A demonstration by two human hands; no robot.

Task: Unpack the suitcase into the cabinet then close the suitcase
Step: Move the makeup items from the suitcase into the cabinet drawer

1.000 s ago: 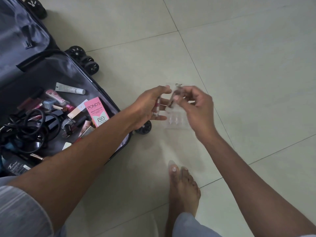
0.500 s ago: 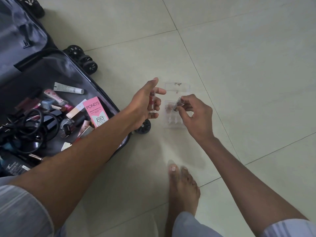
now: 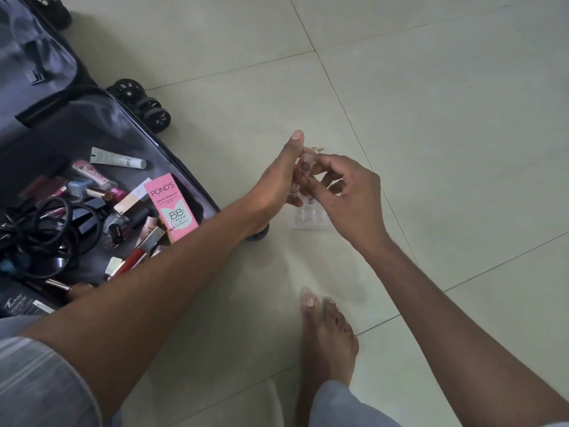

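Nearest the camera: a striped grey sleeve [image 3: 34, 383] at bottom left and a bare foot [image 3: 326, 337] on the pale tiled floor [image 3: 431, 118]. Both forearms reach fwd to the middle. The left hand [image 3: 277, 183] has its thumb up and fingers curled round a small clear tube [image 3: 304, 167] w/ dark-red contents. The right hand [image 3: 348, 192] pinches at the same tube w/ curled fingers. Under both hands, on the floor, lies a clear plastic tray [image 3: 309, 218] w/ small pockets. Further left, the open suitcase [image 3: 101, 118] lies flat on the floor, holding a pink Pond's BB cream box [image 3: 172, 206], a white tube [image 3: 118, 158], lipsticks and a black cable [image 3: 40, 232]. Its black wheels [image 3: 141, 103] sit at the far edge.
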